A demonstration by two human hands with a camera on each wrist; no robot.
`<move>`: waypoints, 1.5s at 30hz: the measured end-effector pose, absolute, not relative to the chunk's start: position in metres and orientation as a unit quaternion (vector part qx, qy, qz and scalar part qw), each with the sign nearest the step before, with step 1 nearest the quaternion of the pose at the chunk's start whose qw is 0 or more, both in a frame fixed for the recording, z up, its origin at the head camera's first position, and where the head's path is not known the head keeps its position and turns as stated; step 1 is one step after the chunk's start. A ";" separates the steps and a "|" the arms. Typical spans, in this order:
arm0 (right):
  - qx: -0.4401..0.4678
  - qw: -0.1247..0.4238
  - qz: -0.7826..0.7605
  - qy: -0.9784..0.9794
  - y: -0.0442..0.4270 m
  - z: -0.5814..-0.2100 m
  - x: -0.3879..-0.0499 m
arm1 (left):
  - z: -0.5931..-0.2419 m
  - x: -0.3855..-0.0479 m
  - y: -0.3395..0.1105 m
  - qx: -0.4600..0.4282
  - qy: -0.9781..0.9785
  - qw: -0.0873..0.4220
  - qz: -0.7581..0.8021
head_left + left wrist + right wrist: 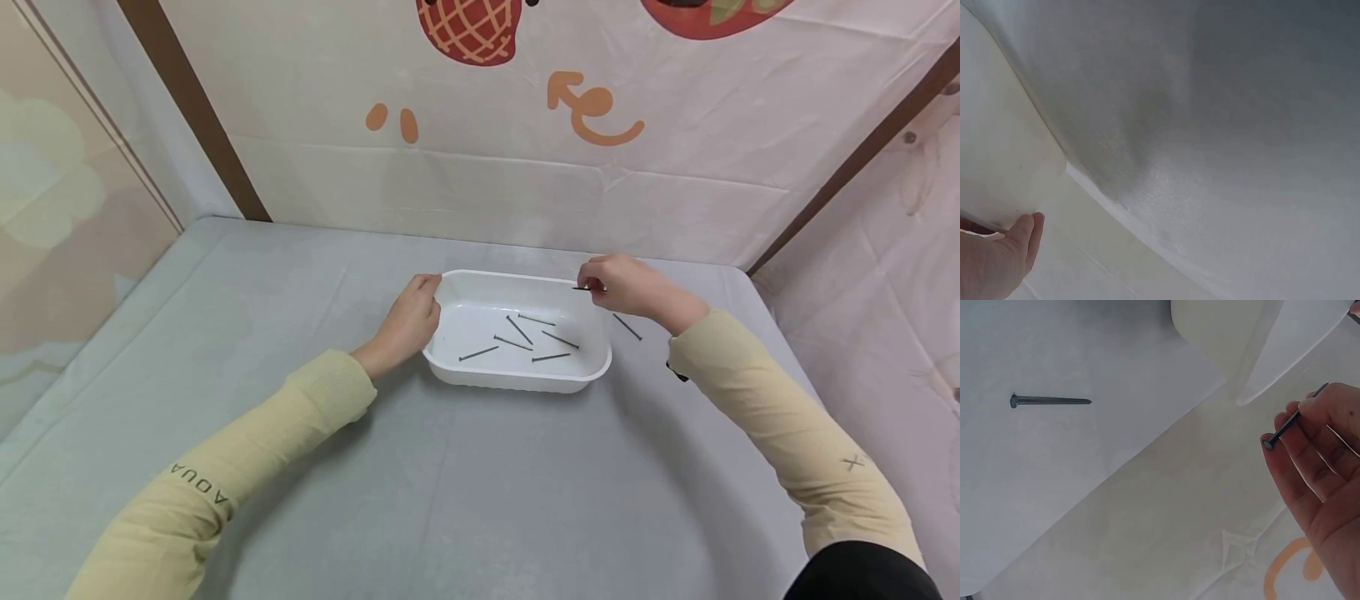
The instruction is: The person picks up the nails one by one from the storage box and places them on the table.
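A white plastic basin (517,382) stands on the grey-covered table, with several dark nails (478,353) scattered over its floor. My left hand (408,321) grips the basin's left end at the rim; the left wrist view shows the thumb and a finger on the basin wall (1010,125). Over the right rear corner of the basin, my right hand (622,285) pinches a nail (1285,429) between thumb and fingers, its head showing in the right wrist view. Another nail (627,327) lies on the table just right of the basin, beneath the right forearm.
The grey table cover (480,492) runs up to a pale fabric wall (315,175) with printed figures behind the basin. More fabric walls rise at the left (67,217) and right (870,250). A black rounded thing (862,573) shows at the lower right.
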State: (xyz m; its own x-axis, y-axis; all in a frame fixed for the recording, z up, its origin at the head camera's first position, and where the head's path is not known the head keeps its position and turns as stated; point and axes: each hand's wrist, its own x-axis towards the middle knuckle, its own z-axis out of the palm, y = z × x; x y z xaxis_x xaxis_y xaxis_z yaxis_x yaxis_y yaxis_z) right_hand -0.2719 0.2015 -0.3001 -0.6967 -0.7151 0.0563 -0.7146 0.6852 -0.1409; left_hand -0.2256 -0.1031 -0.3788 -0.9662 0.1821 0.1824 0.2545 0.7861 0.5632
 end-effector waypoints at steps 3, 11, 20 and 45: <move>-0.390 -0.003 -0.087 0.917 0.205 -0.301 -0.273 | -0.378 -0.225 -0.103 -0.116 -0.943 0.058 -0.307; -0.370 -0.001 -0.116 0.922 0.216 -0.299 -0.271 | -0.378 -0.225 -0.103 -0.116 -0.943 0.060 -0.307; -0.348 -0.004 -0.132 0.928 0.229 -0.300 -0.270 | -0.378 -0.225 -0.103 -0.116 -0.943 0.061 -0.307; -0.299 0.011 -0.143 0.943 0.264 -0.311 -0.266 | -0.379 -0.228 -0.105 -0.126 -0.941 0.066 -0.306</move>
